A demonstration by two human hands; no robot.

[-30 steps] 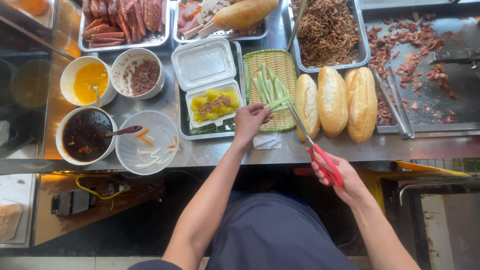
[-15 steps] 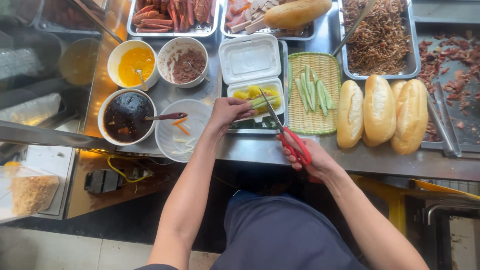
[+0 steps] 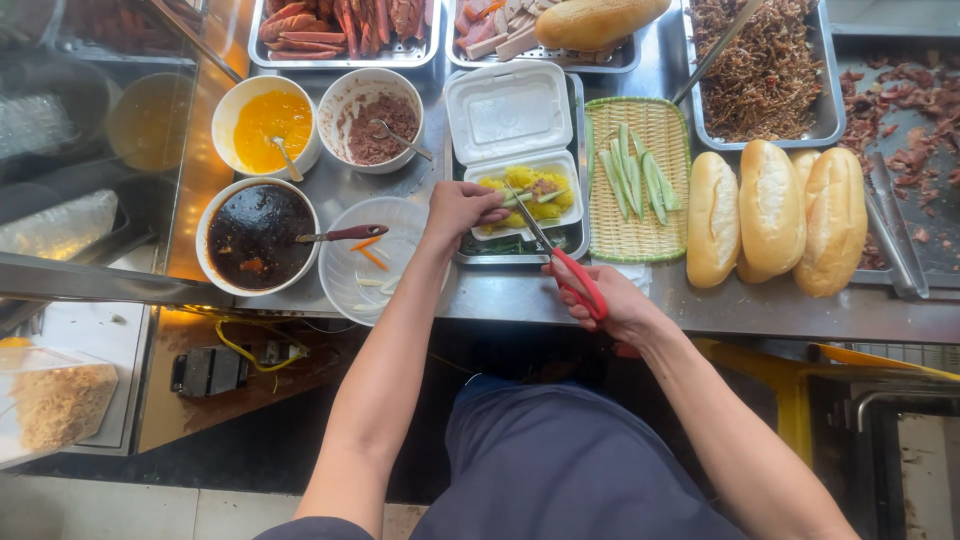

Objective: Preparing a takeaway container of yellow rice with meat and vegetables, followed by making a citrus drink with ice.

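Head view: steel food-stall table (image 3: 760, 310) w/ trays, sauce bowls, bread rolls (image 3: 772, 215). My right hand (image 3: 610, 300) grips red-handled scissors (image 3: 560, 255), blades over a white foam box (image 3: 520, 170) of yellow food. My left hand (image 3: 460, 208) pinches a cucumber strip (image 3: 525, 197) there.

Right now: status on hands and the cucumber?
Left hand holds cucumber strip over foam box. Right hand grips red scissors, blades at the strip. Nothing in the way.

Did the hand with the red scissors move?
Yes. The right hand with the red scissors moved left, from near the bread rolls to the white foam box.
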